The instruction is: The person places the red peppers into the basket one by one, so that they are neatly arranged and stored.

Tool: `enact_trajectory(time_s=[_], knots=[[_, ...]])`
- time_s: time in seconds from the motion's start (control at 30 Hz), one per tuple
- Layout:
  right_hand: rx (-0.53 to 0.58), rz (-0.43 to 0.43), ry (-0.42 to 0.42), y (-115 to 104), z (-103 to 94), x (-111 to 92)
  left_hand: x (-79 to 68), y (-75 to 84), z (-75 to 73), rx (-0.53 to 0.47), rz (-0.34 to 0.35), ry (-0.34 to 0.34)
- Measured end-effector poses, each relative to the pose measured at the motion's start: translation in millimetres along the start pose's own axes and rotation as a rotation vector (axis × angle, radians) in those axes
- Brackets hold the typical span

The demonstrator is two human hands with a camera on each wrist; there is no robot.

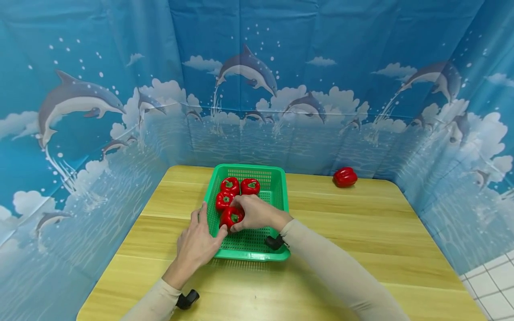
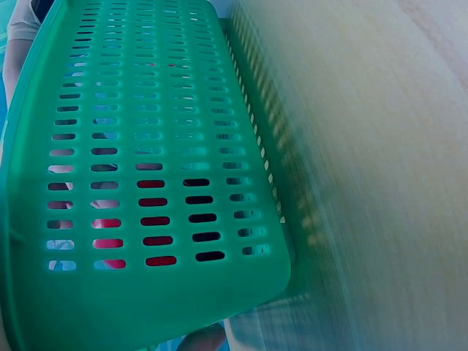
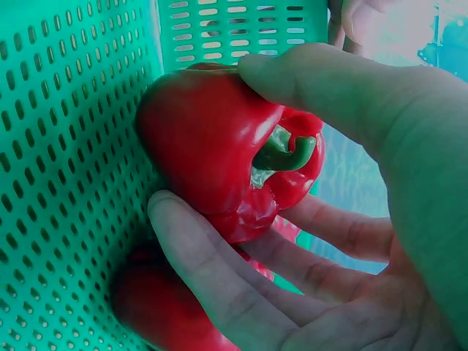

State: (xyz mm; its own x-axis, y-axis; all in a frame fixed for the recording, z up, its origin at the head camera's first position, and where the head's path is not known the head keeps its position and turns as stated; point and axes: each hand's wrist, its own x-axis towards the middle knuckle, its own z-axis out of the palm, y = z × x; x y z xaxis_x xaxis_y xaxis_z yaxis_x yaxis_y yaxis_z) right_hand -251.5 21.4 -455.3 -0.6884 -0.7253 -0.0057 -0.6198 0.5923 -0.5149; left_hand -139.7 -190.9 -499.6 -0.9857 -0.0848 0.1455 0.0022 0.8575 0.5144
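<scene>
A green plastic basket (image 1: 257,256) with slotted walls holds several red bell peppers, among them a pepper (image 1: 230,184) at the back left, another (image 1: 250,186) beside it and one (image 1: 225,200) by the left wall. My right hand (image 1: 254,213) holds the nearest bell pepper (image 3: 212,139) between thumb and fingers, low in the basket with its green stem showing. My left hand (image 1: 198,240) is at the basket's left side, fingers extended along the outside and thumb reaching over the rim close to that pepper. The basket's slotted wall covers most of the left wrist view.
One more red bell pepper (image 1: 345,177) lies at the back right of the wooden table (image 1: 341,214). Behind and along the sides hangs a blue curtain (image 1: 257,133) printed with dolphins. White tiles (image 1: 490,285) show at the lower right.
</scene>
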Motion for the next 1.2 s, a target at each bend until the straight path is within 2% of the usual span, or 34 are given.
enact_trajectory(time_s=[0.33, 0.53, 1.2], knots=[[0.016, 0.041, 0.037, -7.2, 8.0, 1.8, -0.2, 0.7, -0.6, 0.011, -0.001, -0.009], [0.070, 0.026, 0.075, -7.6, 8.9, 2.1, 0.5, 2.0, -0.9, 0.009, -0.011, -0.008], [0.148, 0.010, 0.085, -2.7, 3.6, -5.3, -0.3, 1.2, 0.6, 0.008, -0.005, -0.011]])
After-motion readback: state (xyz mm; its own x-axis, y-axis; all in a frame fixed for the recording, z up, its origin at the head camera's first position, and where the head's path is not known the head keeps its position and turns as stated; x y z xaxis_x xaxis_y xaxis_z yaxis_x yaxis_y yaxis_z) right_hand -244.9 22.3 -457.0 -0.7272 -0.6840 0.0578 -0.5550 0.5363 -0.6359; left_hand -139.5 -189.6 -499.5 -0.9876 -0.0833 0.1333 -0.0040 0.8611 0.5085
